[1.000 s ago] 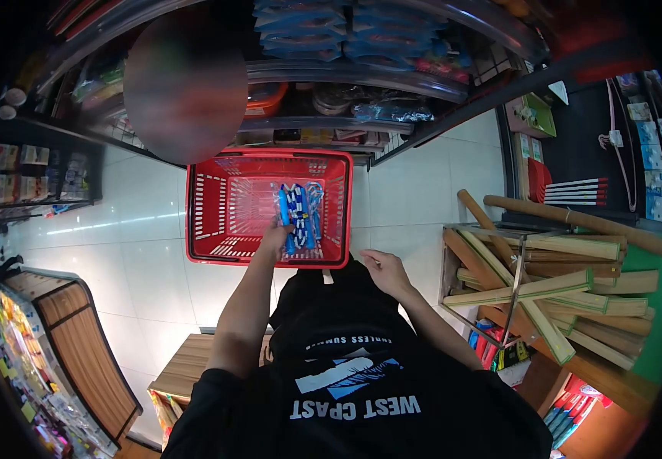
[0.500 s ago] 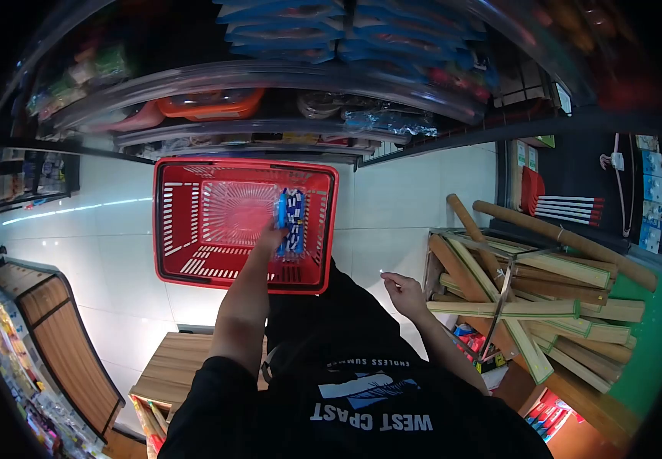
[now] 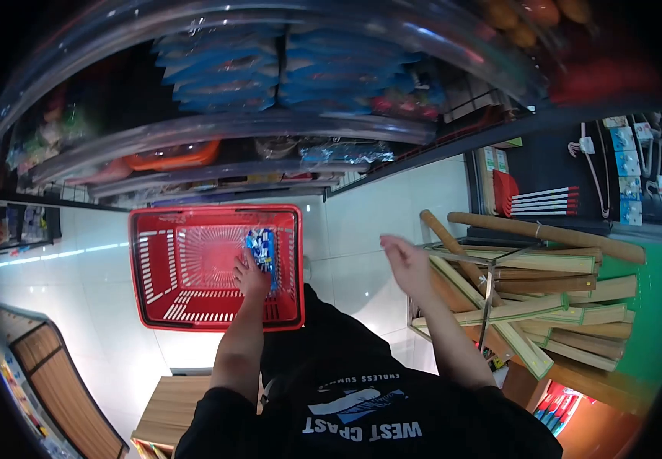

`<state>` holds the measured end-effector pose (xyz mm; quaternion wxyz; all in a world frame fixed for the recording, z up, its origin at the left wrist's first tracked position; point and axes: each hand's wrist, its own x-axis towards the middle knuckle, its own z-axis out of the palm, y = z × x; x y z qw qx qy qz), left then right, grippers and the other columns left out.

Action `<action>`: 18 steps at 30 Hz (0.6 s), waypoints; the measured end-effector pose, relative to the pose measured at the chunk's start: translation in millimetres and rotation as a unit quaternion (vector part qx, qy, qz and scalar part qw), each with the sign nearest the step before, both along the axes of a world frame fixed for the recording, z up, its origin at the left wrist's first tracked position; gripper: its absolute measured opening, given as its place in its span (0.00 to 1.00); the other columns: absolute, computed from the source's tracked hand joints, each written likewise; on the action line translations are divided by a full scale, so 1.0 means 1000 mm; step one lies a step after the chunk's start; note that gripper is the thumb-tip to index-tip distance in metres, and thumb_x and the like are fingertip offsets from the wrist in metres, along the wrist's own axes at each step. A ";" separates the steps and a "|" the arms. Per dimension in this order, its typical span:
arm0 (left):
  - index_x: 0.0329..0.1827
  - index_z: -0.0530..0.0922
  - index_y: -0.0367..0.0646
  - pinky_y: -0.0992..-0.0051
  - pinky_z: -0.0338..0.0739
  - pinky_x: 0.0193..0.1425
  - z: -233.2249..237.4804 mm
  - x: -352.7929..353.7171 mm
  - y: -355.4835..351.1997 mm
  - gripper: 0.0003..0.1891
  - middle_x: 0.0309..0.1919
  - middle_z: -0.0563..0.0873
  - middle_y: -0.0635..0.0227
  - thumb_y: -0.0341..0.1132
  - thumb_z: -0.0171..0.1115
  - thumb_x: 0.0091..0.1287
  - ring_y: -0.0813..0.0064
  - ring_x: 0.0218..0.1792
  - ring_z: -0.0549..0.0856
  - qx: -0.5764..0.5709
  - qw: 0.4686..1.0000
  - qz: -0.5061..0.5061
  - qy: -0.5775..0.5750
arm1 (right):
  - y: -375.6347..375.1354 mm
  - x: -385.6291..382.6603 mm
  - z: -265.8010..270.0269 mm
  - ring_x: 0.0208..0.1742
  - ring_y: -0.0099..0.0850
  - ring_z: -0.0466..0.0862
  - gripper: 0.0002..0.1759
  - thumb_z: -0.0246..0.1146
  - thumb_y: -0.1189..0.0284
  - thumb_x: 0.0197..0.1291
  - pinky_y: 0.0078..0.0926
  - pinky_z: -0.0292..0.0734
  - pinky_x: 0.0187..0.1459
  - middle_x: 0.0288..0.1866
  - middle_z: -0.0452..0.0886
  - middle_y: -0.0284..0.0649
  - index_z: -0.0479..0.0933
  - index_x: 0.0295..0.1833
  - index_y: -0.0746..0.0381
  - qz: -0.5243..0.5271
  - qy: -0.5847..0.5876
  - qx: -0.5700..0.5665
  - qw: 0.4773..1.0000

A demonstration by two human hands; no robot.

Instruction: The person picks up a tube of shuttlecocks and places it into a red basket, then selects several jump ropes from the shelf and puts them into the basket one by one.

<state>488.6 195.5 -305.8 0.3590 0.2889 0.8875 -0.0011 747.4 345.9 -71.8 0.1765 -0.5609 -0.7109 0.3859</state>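
Note:
A red plastic shopping basket (image 3: 141, 294) stands on the pale tiled floor in front of me. At its right side lies a blue-and-white patterned packet (image 3: 264, 249) in shiny wrapping. My left hand (image 3: 251, 279) reaches into the basket, its fingers spread beside the packet's lower left edge, holding nothing. To the right of the basket my right hand (image 3: 406, 264) is raised over the floor, empty, with its fingers stretched out loosely. Nearest to it is a metal-framed rack (image 3: 489, 294) of rolled and folded mats.
Shelves with blue packages (image 3: 224, 69) and an orange basin (image 3: 174, 157) span the far side. Rolled bamboo mats (image 3: 545, 233) lie at right, with hangers (image 3: 591, 168) behind. A wooden display unit (image 3: 170, 413) stands at lower left.
My left hand has come off the packet and spread its fingers. My right hand has risen away from my body. The view has shifted, so the basket sits lower and further left.

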 end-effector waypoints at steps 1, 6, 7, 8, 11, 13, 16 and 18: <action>0.76 0.53 0.58 0.48 0.61 0.70 0.004 0.003 -0.002 0.41 0.72 0.58 0.52 0.39 0.64 0.60 0.47 0.71 0.62 0.007 0.998 -0.059 0.034 | 0.015 -0.011 0.019 0.39 0.28 0.86 0.13 0.59 0.69 0.68 0.23 0.79 0.43 0.41 0.86 0.44 0.81 0.52 0.64 -0.019 0.017 0.030 0.999; 0.76 0.55 0.56 0.46 0.63 0.69 0.001 0.014 -0.010 0.38 0.72 0.56 0.51 0.40 0.60 0.62 0.44 0.71 0.61 -0.047 0.985 -0.146 -0.075 | 0.086 -0.056 0.102 0.46 0.25 0.83 0.16 0.59 0.71 0.68 0.20 0.78 0.47 0.48 0.84 0.45 0.76 0.57 0.68 -0.085 0.140 0.174 0.971; 0.76 0.54 0.55 0.46 0.62 0.70 0.001 0.013 -0.010 0.37 0.74 0.54 0.50 0.41 0.58 0.63 0.43 0.72 0.59 -0.065 0.981 -0.128 -0.133 | 0.100 -0.064 0.106 0.46 0.25 0.83 0.16 0.59 0.71 0.68 0.20 0.78 0.47 0.48 0.84 0.45 0.76 0.57 0.68 -0.086 0.144 0.182 0.969; 0.76 0.54 0.55 0.46 0.62 0.70 -0.001 0.014 -0.011 0.37 0.74 0.54 0.50 0.41 0.58 0.63 0.43 0.72 0.59 -0.057 0.981 -0.130 -0.129 | 0.113 -0.071 0.111 0.49 0.29 0.83 0.19 0.60 0.69 0.67 0.23 0.78 0.49 0.49 0.83 0.48 0.75 0.58 0.69 -0.090 0.162 0.222 0.957; 0.76 0.54 0.52 0.47 0.60 0.72 -0.018 0.014 -0.019 0.37 0.76 0.48 0.48 0.43 0.56 0.64 0.42 0.74 0.55 -0.038 0.982 -0.129 -0.131 | 0.154 -0.077 0.115 0.54 0.37 0.82 0.27 0.63 0.62 0.64 0.30 0.77 0.52 0.50 0.83 0.51 0.73 0.60 0.72 -0.086 0.124 0.269 0.951; 0.77 0.54 0.49 0.51 0.59 0.74 -0.019 0.010 -0.020 0.38 0.77 0.41 0.48 0.46 0.56 0.65 0.42 0.75 0.51 -0.049 0.976 -0.136 -0.161 | 0.181 -0.078 0.106 0.55 0.51 0.81 0.36 0.63 0.50 0.59 0.40 0.74 0.55 0.49 0.83 0.55 0.73 0.60 0.70 -0.103 0.090 0.209 0.968; 0.76 0.56 0.46 0.53 0.61 0.73 -0.007 0.008 -0.019 0.38 0.76 0.47 0.44 0.48 0.57 0.64 0.40 0.74 0.56 -0.038 0.973 -0.150 -0.169 | 0.185 -0.089 0.130 0.50 0.42 0.83 0.30 0.63 0.55 0.62 0.31 0.72 0.55 0.52 0.83 0.50 0.73 0.60 0.68 -0.129 -0.049 0.140 0.980; 0.74 0.59 0.44 0.54 0.62 0.73 0.000 0.007 -0.025 0.37 0.74 0.53 0.42 0.48 0.58 0.63 0.40 0.72 0.60 0.023 0.977 -0.141 -0.159 | 0.204 -0.084 0.109 0.52 0.47 0.82 0.32 0.61 0.51 0.61 0.36 0.72 0.57 0.55 0.81 0.52 0.73 0.61 0.64 -0.139 -0.044 0.154 0.977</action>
